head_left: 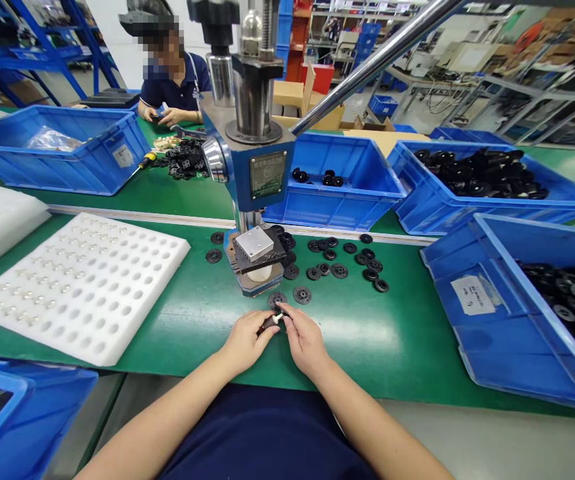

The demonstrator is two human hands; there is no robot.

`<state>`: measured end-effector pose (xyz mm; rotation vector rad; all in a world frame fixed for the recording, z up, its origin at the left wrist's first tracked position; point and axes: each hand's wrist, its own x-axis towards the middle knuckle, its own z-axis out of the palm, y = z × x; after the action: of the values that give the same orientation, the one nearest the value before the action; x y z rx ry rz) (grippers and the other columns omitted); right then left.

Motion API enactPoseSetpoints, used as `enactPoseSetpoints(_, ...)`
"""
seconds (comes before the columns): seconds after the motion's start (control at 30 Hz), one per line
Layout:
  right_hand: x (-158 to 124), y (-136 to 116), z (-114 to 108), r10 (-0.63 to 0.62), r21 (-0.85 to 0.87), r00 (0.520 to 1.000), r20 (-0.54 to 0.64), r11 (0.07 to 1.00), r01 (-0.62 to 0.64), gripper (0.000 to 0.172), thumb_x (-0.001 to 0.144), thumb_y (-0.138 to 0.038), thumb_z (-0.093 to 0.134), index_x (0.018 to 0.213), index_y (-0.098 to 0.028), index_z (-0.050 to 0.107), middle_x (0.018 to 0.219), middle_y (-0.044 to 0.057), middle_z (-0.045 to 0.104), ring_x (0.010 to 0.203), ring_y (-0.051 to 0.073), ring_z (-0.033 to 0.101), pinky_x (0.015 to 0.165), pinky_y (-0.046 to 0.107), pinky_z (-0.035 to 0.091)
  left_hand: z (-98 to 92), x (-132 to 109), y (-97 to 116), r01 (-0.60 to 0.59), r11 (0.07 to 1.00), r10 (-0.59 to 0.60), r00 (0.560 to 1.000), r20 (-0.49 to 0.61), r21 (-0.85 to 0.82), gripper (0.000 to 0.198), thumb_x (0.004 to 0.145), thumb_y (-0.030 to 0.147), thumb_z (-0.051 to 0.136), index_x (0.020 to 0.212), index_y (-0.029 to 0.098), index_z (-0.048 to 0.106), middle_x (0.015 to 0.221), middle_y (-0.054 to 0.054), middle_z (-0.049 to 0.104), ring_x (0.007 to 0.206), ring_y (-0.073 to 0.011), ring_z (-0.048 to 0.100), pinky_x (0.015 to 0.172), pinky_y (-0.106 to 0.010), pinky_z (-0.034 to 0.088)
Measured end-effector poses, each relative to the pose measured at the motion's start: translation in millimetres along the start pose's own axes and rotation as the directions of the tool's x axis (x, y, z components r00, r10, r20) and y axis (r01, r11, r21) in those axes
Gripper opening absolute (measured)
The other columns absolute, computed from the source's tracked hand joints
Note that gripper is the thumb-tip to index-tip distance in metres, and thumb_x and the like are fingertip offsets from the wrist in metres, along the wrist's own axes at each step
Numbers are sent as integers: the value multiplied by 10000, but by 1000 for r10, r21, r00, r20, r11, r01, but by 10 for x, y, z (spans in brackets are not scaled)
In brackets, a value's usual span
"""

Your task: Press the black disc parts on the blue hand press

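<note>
My left hand (246, 341) is closed around a dark round part (267, 325), with a short white pin (278, 318) pointing out of it. Against the pin's other end, my right hand (305, 339) is closed too, and a bit of black shows between its thumb and forefinger. The fingers partly hide how these pieces join. Just beyond my fingertips lies a black toothed disc (277, 299), with another disc (302, 295) to its right. Behind them stands a blue hand press (252, 173), with a silver block (254, 243) on a black plate at its base.
On the left lies a white foam tray (132, 293), partly filled with small shiny pieces. Several black discs (339, 271) are scattered right of the press. Blue bins (467, 320) stand right and behind. The press lever (377, 60) slants up right. A co-worker (182, 87) sits opposite.
</note>
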<state>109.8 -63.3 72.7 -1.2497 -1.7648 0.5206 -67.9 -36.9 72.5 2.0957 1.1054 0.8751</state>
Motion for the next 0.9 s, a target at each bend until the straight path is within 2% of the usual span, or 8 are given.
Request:
enactPoseSetpoints(0.2,11,-34,-37,-133,-20,991,32,991,133,492,999,-223,450,1491,-245,433,1416,122,579,1323,232,549,1059,452,494,-19,2,23,6,1000,-7,1000,-27,-12,237,970,295,511,1126,191,656,1019,-112,736,931,-237,696,851,-387,557)
enactPoseSetpoints(0.4,-8,-16,-38,-165,14,985,56,986,165,525,1010,-215,414,1530,-261,360,1476,116,522,1377,220,491,1084,460,465,-31,-3,3,26,999,-28,999,-37,-44,227,971,290,510,1124,180,637,1027,-112,739,923,-227,699,840,-366,556)
enactPoseSetpoints(0.57,-21,-20,-51,-142,26,980,139,990,140,575,1013,-389,440,1554,-251,304,1555,138,414,1426,250,423,1064,476,476,-43,2,-8,39,997,-42,998,-53,-68,220,967,291,514,1109,184,643,1023,-99,742,916,-215,703,836,-349,559)
enactPoseSetpoints(0.73,7,-42,-77,-160,-5,972,175,987,163,654,1004,-508,410,1576,-236,245,1560,158,399,1426,266,424,1106,491,435,-46,4,-1,82,993,-89,993,-82,-84,206,930,279,562,1090,198,663,979,-82,750,859,-208,699,807,-347,566)
enactPoseSetpoints(0.9,16,-62,-71,-176,-31,969,173,983,184,664,992,-455,484,1577,-255,242,1562,151,398,1403,254,459,1088,455,460,-65,14,-23,108,986,-121,988,-98,-127,193,909,260,584,1051,190,694,957,-87,753,835,-206,696,772,-336,565)
